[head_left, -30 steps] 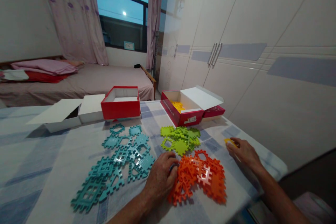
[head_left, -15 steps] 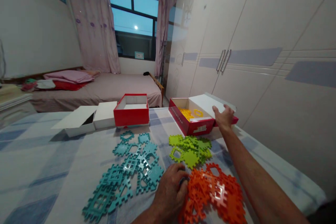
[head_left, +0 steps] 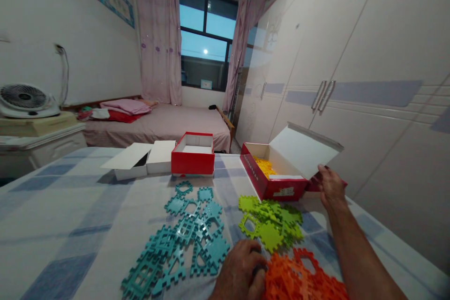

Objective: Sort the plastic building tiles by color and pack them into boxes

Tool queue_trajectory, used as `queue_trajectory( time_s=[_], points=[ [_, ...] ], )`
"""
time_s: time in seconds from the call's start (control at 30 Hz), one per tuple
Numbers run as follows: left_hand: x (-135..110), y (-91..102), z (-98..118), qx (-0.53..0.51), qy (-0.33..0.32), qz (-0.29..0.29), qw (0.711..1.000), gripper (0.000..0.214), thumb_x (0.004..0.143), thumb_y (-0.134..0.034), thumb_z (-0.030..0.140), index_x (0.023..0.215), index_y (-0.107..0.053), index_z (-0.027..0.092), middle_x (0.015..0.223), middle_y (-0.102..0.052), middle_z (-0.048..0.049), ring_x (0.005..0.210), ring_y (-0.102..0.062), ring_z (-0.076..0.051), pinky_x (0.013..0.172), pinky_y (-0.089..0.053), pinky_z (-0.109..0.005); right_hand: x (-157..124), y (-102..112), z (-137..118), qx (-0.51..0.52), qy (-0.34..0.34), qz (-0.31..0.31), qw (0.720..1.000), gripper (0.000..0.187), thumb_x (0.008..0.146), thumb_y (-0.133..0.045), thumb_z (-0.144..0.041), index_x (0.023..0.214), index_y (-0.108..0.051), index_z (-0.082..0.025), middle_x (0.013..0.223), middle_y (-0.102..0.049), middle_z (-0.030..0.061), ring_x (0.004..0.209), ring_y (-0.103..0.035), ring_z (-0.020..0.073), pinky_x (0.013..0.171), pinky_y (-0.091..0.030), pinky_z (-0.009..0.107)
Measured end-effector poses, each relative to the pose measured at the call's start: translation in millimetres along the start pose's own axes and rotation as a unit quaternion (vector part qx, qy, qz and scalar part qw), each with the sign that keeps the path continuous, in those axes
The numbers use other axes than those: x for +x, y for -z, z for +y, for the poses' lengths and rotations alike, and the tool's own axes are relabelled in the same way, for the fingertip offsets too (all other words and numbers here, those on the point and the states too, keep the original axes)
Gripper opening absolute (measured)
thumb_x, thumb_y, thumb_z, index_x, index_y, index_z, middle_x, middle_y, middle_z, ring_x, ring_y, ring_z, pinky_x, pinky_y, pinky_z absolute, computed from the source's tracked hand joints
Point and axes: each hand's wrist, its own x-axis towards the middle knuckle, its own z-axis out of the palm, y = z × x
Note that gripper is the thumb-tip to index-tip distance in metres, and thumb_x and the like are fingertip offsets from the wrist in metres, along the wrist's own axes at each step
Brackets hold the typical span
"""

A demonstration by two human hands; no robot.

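Note:
My right hand [head_left: 332,186] is closed on the front edge of the raised flip lid [head_left: 302,150] of a dark red box. Inside this box [head_left: 284,189] lie yellow toothed plastic building pieces [head_left: 264,167]. Curled against the left side of a heap of orange interlocking pieces [head_left: 298,279] is my left hand [head_left: 242,269]; whatever its fingers hold is hidden. Just beyond it are lime green pieces [head_left: 272,222], in front of the box. Teal pieces [head_left: 186,239] spread over the cloth left of my left hand.
Behind the teal pieces stands a bright red open box [head_left: 192,161], with white boxes [head_left: 160,157] to its left, one lid ajar. A blue and white checked cloth [head_left: 87,215] covers the table. A wardrobe [head_left: 372,136] rises along the right; a bed [head_left: 183,119] lies beyond.
The lid tilts up more steeply, and my right hand now grips its front edge rather than lying over it. The view has swung left. My left hand stays by the orange heap.

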Motion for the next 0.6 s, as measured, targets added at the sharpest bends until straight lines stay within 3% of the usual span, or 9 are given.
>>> queue_trajectory(
  time_s=[0.13,0.3,0.47,0.6],
  points=[
    [-0.6,-1.7,-3.4,-0.001,-0.019,0.007,1.0,0.026,0.07,-0.051,0.005,0.089,-0.065,0.016,0.105,-0.063,-0.0095,0.101,-0.059,-0.02,0.089,-0.046,-0.03,-0.4,-2.9,-17.8,0.014,-0.009,-0.041,0.999,0.044,0.065,-0.064,-0.053,0.09,-0.059,-0.018,0.081,-0.063,-0.0002,0.067,-0.058,0.0121,0.065,-0.05,0.027],
    [-2.4,-3.7,-7.7,-0.001,-0.024,0.007,1.0,0.028,0.071,-0.051,0.005,0.091,-0.065,0.018,0.106,-0.062,-0.0074,0.102,-0.058,-0.018,0.09,-0.045,-0.028,-13.1,-17.9,-38.1,-0.14,0.088,-0.018,0.986,0.05,0.072,-0.057,-0.057,0.102,-0.064,-0.017,0.099,-0.066,0.0082,0.089,-0.061,0.0193,0.084,-0.048,0.037],
    [-1.8,-0.7,-5.7,0.0,-0.025,0.002,1.0,0.027,0.071,-0.051,0.005,0.091,-0.065,0.018,0.107,-0.063,-0.0081,0.102,-0.058,-0.019,0.089,-0.046,-0.029,-32.5,-36.0,-41.6,-0.276,0.241,-0.1,0.925,0.058,0.078,-0.05,-0.06,0.116,-0.061,-0.017,0.113,-0.061,0.0132,0.106,-0.055,0.0258,0.095,-0.042,0.045],
    [-0.8,-1.0,-4.0,0.003,-0.025,0.012,1.0,0.026,0.07,-0.051,0.005,0.088,-0.065,0.016,0.104,-0.063,-0.009,0.099,-0.059,-0.02,0.087,-0.047,-0.03,-44.5,-48.8,-28.7,-0.359,0.291,-0.193,0.866,0.057,0.08,-0.05,-0.059,0.121,-0.058,-0.02,0.123,-0.058,0.0127,0.116,-0.05,0.0283,0.098,-0.038,0.049]
  ],
)
